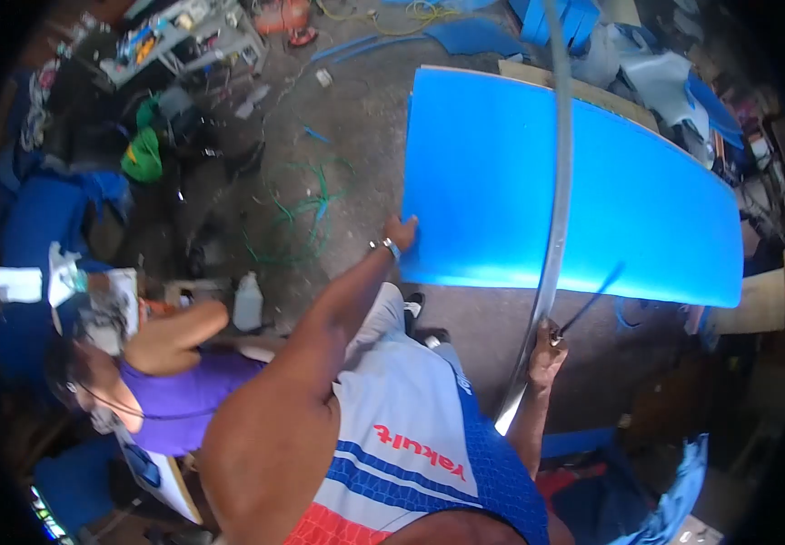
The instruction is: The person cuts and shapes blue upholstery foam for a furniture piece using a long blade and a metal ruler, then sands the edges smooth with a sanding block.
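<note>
A large blue sheet (pixel 492 182) with a smooth surface spreads out in front of me. My left hand (pixel 402 232), with a watch on its wrist, is closed on the sheet's near left corner. Across the sheet runs a long flat metal bar (pixel 561 182), from beyond the far edge back towards my body. My right hand (pixel 547 357) is closed around the bar just short of the sheet's near edge. A thin dark stick-like tool (pixel 583 313) sticks out from the same hand over the sheet; its kind is unclear.
A person in a purple top (pixel 183 400) is close on my left, arm bent. Green strapping (pixel 320 202) lies tangled on the floor, near a white jug (pixel 248 302). A cluttered workbench (pixel 193 41) stands far left. Blue sheet pieces (pixel 474 36) lie beyond.
</note>
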Demonstrator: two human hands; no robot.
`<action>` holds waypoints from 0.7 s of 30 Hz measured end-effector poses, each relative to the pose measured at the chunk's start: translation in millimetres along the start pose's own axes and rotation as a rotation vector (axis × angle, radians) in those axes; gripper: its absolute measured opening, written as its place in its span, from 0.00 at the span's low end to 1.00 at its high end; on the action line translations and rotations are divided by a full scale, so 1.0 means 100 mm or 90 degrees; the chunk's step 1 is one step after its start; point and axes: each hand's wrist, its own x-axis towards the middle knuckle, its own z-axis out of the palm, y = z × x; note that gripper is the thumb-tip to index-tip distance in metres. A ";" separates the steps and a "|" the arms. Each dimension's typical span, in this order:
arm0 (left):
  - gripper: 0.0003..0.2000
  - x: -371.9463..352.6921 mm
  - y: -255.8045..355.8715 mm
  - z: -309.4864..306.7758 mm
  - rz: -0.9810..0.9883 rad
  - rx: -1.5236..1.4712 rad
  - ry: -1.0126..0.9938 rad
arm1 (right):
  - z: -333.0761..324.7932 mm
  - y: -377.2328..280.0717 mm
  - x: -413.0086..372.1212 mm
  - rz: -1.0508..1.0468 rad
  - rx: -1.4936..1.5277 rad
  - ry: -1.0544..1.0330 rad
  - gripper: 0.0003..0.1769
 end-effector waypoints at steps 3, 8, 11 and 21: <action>0.30 0.19 -0.07 0.00 0.028 0.015 -0.073 | 0.44 0.28 -0.01 -0.052 0.009 -0.009 0.17; 0.29 0.71 -0.01 -0.02 0.081 -0.025 -0.100 | 1.34 0.31 -0.01 -0.025 -0.050 -0.011 0.15; 0.29 1.29 0.05 0.02 0.173 -0.135 -0.089 | 1.88 0.04 0.09 -0.003 -0.041 0.008 0.16; 0.25 2.17 1.09 -0.35 0.201 -0.249 -0.140 | 2.82 -0.05 0.07 0.077 -0.293 0.055 0.20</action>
